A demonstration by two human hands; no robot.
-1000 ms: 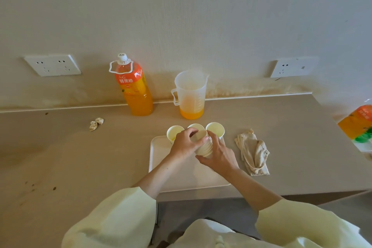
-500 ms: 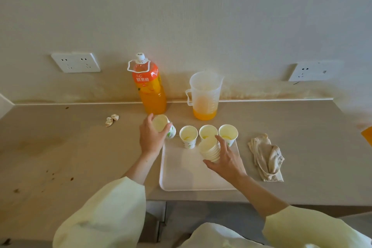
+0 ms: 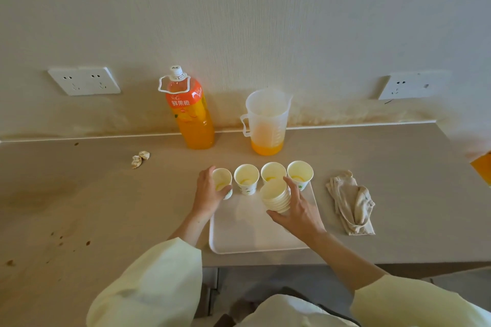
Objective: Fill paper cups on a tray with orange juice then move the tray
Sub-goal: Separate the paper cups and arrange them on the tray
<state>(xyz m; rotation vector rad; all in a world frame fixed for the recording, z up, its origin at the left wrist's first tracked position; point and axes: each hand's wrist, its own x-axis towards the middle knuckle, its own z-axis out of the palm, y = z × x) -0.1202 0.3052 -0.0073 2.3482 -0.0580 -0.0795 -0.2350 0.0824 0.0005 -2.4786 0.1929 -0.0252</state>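
A white tray (image 3: 244, 233) lies near the counter's front edge. Along its far side stand paper cups in a row: the leftmost cup (image 3: 222, 179) is gripped by my left hand (image 3: 208, 194) at the tray's far-left corner, then come a second cup (image 3: 246, 179), a third cup (image 3: 272, 171) and a fourth cup (image 3: 300, 172). Each shows a trace of orange at the bottom. My right hand (image 3: 297, 210) holds a tilted stack of nested cups (image 3: 275, 195) above the tray. An orange juice bottle (image 3: 190, 111) and a clear jug (image 3: 265, 122) with a little juice stand by the wall.
A crumpled beige cloth (image 3: 350, 202) lies right of the tray. Small paper scraps (image 3: 140, 159) sit to the left on the counter, which carries brown stains. Wall sockets (image 3: 83, 81) flank the scene. An orange package (image 3: 482, 167) shows at the right edge.
My left hand pulled one cup off the stack, carried it left, and now sets it at the tray's far-left corner beside the other cups. The right hand keeps the stack.
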